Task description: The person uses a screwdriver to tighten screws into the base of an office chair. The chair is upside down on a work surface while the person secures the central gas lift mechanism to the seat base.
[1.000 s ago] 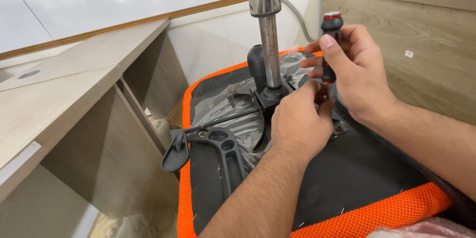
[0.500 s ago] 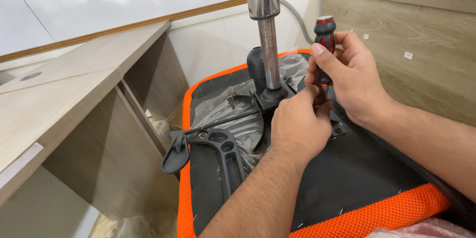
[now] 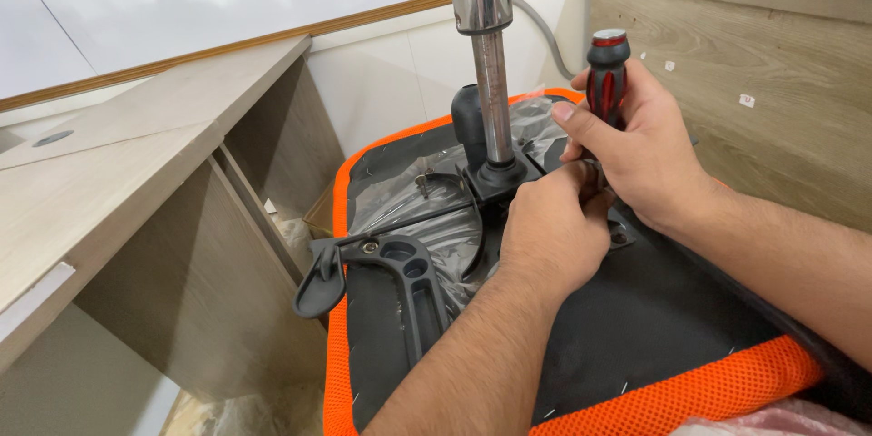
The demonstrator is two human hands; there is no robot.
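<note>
a: right hand [image 3: 649, 159]?
b: clenched around a red-and-black screwdriver [image 3: 607, 82], held upright at 1 o'clock of the chrome column [image 3: 486, 54].
a: left hand [image 3: 554, 232]?
b: curled at the screwdriver's lower end; what it pinches is hidden.
a: the seat?
b: the orange-edged chair seat [image 3: 636, 327] lies upside down, its black armrest [image 3: 400, 277] at 9 o'clock.

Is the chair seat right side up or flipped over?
Flipped over: the seat's black underside faces up, with the chrome gas cylinder rising from its mounting plate.
</note>
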